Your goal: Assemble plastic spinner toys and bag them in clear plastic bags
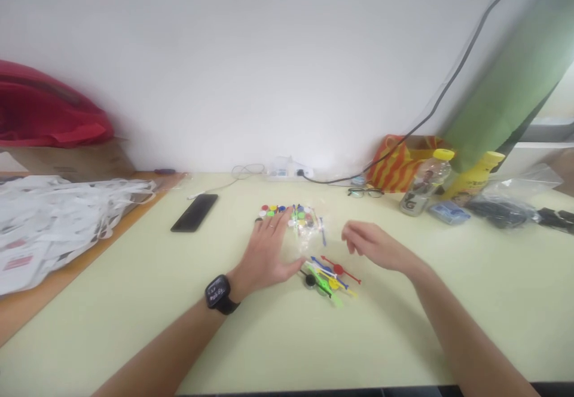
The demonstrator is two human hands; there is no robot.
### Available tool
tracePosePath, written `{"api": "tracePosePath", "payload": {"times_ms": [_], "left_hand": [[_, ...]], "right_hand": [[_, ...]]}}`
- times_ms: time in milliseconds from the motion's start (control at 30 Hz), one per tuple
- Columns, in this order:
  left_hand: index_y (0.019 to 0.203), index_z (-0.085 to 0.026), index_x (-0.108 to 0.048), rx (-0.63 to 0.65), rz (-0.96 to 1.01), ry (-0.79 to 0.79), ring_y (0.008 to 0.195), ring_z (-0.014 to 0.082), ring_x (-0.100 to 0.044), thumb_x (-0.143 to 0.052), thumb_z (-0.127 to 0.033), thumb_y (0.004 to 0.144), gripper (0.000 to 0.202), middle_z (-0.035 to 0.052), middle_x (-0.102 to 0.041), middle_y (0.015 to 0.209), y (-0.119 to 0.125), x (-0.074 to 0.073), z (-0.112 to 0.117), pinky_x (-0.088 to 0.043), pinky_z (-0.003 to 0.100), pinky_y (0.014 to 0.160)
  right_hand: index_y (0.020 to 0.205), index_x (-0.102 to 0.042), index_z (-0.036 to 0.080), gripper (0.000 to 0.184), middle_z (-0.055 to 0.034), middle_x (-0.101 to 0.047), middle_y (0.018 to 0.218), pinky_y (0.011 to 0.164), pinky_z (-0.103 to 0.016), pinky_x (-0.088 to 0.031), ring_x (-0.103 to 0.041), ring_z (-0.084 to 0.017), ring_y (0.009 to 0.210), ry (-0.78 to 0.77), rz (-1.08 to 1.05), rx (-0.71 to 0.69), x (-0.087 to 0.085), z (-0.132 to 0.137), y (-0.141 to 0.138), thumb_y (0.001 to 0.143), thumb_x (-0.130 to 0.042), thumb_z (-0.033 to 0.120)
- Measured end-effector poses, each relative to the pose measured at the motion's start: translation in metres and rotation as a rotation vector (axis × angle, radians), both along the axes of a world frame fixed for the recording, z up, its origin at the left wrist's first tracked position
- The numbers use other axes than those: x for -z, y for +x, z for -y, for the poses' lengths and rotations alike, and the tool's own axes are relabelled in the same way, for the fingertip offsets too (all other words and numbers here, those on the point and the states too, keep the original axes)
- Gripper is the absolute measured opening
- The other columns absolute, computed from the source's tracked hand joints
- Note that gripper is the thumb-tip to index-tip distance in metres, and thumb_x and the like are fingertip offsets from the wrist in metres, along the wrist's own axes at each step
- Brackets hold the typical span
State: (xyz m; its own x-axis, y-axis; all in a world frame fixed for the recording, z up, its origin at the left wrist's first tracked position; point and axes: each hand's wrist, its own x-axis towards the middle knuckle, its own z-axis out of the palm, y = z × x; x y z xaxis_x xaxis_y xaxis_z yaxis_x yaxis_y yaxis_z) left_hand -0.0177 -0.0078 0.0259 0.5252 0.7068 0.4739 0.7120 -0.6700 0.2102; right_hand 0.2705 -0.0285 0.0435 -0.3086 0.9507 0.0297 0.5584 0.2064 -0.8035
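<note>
Evidently mid-sort, you lean over a pale green table (269,349), a dark smartwatch (217,289) strapped to your near wrist on the left. Closest to you among the loose parts lies a heap of arrow-shaped spinners (333,284) — red, blue, white, yellow, green and black, crossed over one another with their round hubs showing. Your left hand (266,253) is spread palm down, grasping nothing that shows, its thumb tip beside the heap and its fingers reaching toward the small discs beyond; whether the fingertips press on them you cannot tell from this angle. Your right hand (370,243) hangs to the right, fingers curled inward, and whether a piece is pinched inside is hidden. Past the heap sits a clear plastic bag (309,238), glinting, with a blue arrow (323,232) at its right edge and coloured discs (264,208) scattered at its far side. The step in hand looks like parting spinners from discs, and the next move would seem to call for a light fingertip pinch, one piece at a time — the bag kept from dragging its neighbours along. Farther back, a pair of eyeglasses (365,192) lies before a white power strip (287,173) by the wall
</note>
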Motion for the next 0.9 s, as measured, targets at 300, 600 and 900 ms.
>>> {"api": "tracePosePath", "payload": {"times_ms": [300,600,900], "left_hand": [[0.158,-0.025,-0.027,0.011,0.05,-0.109,0.141,0.0359,-0.043,-0.073,-0.05,0.083,0.092,0.0128,-0.046,0.155,-0.001,0.002,-0.003,-0.033,0.053,0.116],[0.155,-0.024,-0.03,0.046,0.1,-0.143,0.141,0.0363,-0.044,-0.074,-0.058,0.081,0.092,0.0139,-0.048,0.153,-0.003,0.003,-0.004,-0.035,0.054,0.117],[0.154,-0.024,-0.031,0.084,0.129,-0.159,0.141,0.0359,-0.045,-0.074,-0.056,0.081,0.091,0.0138,-0.048,0.153,-0.003,0.002,-0.003,-0.037,0.054,0.117]], "right_hand": [[0.075,-0.064,0.018,0.005,-0.0006,-0.065,0.074,0.06,-0.025,-0.041,-0.056,-0.014,0.066,-0.232,0.334,-0.325,0.001,-0.001,0.016,0.079,-0.061,0.021],[0.08,-0.064,0.017,0.013,-0.0034,-0.069,0.081,0.06,-0.026,-0.041,-0.056,-0.015,0.069,-0.178,0.372,-0.214,-0.001,-0.001,0.016,0.084,-0.06,0.029],[0.073,-0.065,0.017,0.008,-0.0002,-0.067,0.073,0.058,-0.024,-0.039,-0.055,-0.013,0.066,-0.191,0.367,-0.254,0.0,-0.002,0.012,0.077,-0.061,0.023]]}}
